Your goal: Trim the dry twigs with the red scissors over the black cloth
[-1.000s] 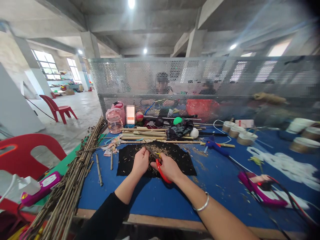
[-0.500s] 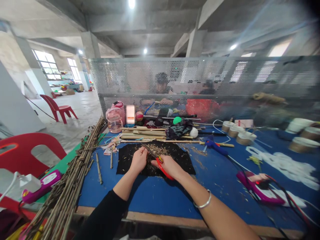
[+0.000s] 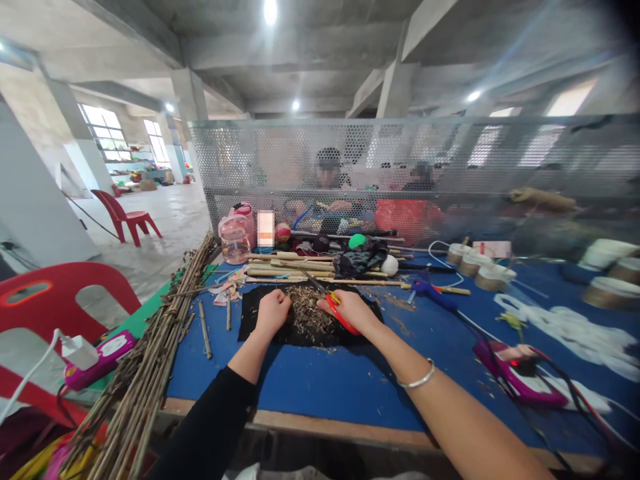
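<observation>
A black cloth (image 3: 253, 323) lies on the blue tabletop (image 3: 320, 383) with a heap of brown chopped twig bits (image 3: 307, 317) on it. My left hand (image 3: 273, 312) is closed in a fist at the heap's left edge; what it holds is hidden. My right hand (image 3: 353, 310) grips red-handled scissors (image 3: 339, 312), whose blades point up and left over the heap. A silver bangle (image 3: 417, 380) circles my right wrist.
A long bundle of dry twigs (image 3: 150, 373) runs along the table's left edge. Bamboo sticks (image 3: 290, 270), a pink bottle (image 3: 235, 237), tape rolls (image 3: 480, 267), glue guns (image 3: 520, 380) and white strips (image 3: 565, 330) crowd the back and right. Red chairs stand left. People sit behind the mesh screen (image 3: 400, 167).
Both hands have moved apart and further up the cloth. The twig piece between them is gone from view and the heap shows between the hands. The camera tilted slightly.
</observation>
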{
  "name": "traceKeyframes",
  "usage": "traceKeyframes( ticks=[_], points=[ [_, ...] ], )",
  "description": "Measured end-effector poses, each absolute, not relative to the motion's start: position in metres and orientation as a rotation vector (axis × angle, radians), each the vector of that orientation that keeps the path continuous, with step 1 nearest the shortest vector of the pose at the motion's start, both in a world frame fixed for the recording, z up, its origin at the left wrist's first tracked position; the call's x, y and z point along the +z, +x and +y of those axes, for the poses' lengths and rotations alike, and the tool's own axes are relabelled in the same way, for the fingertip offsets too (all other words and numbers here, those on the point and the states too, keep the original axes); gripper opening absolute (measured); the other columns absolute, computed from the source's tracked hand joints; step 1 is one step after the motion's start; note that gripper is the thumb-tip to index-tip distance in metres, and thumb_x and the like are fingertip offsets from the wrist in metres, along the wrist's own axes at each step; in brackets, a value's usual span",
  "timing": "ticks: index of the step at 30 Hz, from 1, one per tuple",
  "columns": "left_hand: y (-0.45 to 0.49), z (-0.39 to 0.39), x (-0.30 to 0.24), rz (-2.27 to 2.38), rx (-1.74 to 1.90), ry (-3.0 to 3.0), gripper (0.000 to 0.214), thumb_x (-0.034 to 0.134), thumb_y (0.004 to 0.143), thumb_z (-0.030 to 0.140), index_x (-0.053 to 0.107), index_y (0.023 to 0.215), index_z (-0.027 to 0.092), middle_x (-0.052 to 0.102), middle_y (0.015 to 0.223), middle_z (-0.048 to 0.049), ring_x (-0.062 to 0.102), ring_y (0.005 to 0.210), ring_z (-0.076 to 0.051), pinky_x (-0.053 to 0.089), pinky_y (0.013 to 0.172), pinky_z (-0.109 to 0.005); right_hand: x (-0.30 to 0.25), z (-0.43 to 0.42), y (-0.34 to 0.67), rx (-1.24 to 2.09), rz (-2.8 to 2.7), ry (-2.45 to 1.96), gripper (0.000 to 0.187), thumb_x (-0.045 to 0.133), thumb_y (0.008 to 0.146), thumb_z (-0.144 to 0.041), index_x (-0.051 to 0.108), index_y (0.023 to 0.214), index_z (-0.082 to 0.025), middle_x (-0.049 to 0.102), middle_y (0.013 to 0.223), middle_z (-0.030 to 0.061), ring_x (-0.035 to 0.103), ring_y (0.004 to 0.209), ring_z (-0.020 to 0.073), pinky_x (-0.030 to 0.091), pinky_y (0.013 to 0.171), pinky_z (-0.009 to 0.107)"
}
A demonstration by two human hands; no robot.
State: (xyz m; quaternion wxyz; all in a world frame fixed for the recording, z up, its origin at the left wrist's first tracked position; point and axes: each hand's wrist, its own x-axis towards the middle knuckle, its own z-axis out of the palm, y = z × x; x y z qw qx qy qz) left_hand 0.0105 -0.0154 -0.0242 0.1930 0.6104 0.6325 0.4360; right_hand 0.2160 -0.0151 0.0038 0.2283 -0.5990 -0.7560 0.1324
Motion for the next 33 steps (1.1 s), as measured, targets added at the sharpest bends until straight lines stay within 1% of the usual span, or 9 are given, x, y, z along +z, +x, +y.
traceKeyframes(
  ticks=[4,8,11,15,19,26,29,31,33],
  points=[
    [0.011,-0.017,-0.018,1.444,1.403,1.336,0.041,0.052,0.073,0.041,0.027,0.05,0.018,0.023,0.045,0.0071,0.022,0.044,-0.006,0.017,0.044,-0.02,-0.004,-0.015,0.223,0.348,-1.879,-1.623,0.043,0.047,0.072,-0.061,0.046,0.059,-0.02,0.053,0.055,-0.0005,0.042,0.049,0.0107,0.026,0.048,0.021],
    [0.014,-0.022,-0.006,0.795,1.291,0.863,0.05,0.05,0.072,0.057,0.022,0.056,0.019,0.021,0.048,0.0081,0.016,0.038,-0.004,0.01,0.037,-0.017,-0.021,-0.022,0.229,0.315,-1.733,-1.599,0.04,0.049,0.072,-0.057,0.041,0.058,-0.021,0.049,0.052,-0.0029,0.039,0.048,0.01,0.028,0.049,0.02],
    [0.015,-0.027,0.0,0.514,1.231,0.756,0.051,0.049,0.073,0.057,0.021,0.056,0.019,0.024,0.05,0.0065,0.022,0.038,-0.004,0.011,0.035,-0.015,-0.03,-0.024,0.232,0.338,-1.703,-1.571,0.04,0.05,0.071,-0.056,0.04,0.057,-0.021,0.047,0.05,-0.0042,0.037,0.048,0.0098,0.028,0.048,0.02],
    [0.015,-0.032,0.005,0.441,1.203,0.746,0.046,0.052,0.074,0.049,0.024,0.056,0.018,0.027,0.051,0.0059,0.025,0.04,-0.004,0.012,0.035,-0.014,-0.035,-0.02,0.235,0.362,-1.644,-1.531,0.042,0.047,0.073,-0.058,0.039,0.057,-0.02,0.044,0.05,-0.0049,0.035,0.049,0.0096,0.028,0.048,0.02],
    [0.018,-0.033,0.004,0.567,1.271,0.858,0.04,0.063,0.066,0.034,0.027,0.057,0.018,0.025,0.05,0.008,0.022,0.04,-0.003,0.011,0.037,-0.015,-0.038,-0.018,0.235,0.37,-1.622,-1.525,0.044,0.046,0.073,-0.06,0.037,0.055,-0.02,0.04,0.049,-0.0052,0.033,0.048,0.0095,0.026,0.046,0.02],
    [0.018,-0.026,-0.012,1.381,1.183,1.501,0.048,0.062,0.064,0.041,0.023,0.049,0.018,0.021,0.045,0.0081,0.022,0.044,-0.005,0.018,0.045,-0.02,-0.037,-0.021,0.232,0.434,-1.646,-1.516,0.042,0.048,0.072,-0.058,0.038,0.057,-0.02,0.038,0.05,-0.0051,0.033,0.049,0.0099,0.027,0.047,0.021],
    [-0.014,-0.022,-0.009,1.838,1.139,1.671,0.032,0.062,0.065,0.033,0.035,0.055,0.018,0.037,0.05,0.0051,0.037,0.051,-0.01,0.026,0.051,-0.022,-0.034,-0.022,0.231,0.434,-1.642,-1.529,0.043,0.047,0.072,-0.058,0.037,0.056,-0.02,0.038,0.05,-0.0047,0.033,0.049,0.01,0.028,0.047,0.021],
    [-0.043,-0.021,-0.007,2.131,1.129,1.646,0.017,0.058,0.068,0.026,0.043,0.065,0.019,0.051,0.064,-0.0012,0.05,0.064,-0.015,0.033,0.059,-0.025,-0.033,-0.023,0.231,0.442,-1.642,-1.523,0.043,0.047,0.072,-0.059,0.037,0.055,-0.021,0.039,0.05,-0.0043,0.034,0.049,0.0102,0.028,0.047,0.021],
    [-0.069,-0.023,-0.007,2.287,1.058,1.58,0.011,0.055,0.069,0.021,0.047,0.076,0.017,0.057,0.084,-0.0107,0.054,0.085,-0.024,0.037,0.069,-0.03,-0.032,-0.023,0.23,0.451,-1.643,-1.509,0.043,0.047,0.072,-0.06,0.038,0.056,-0.021,0.04,0.05,-0.004,0.034,0.049,0.0104,0.027,0.047,0.022]
  ],
)
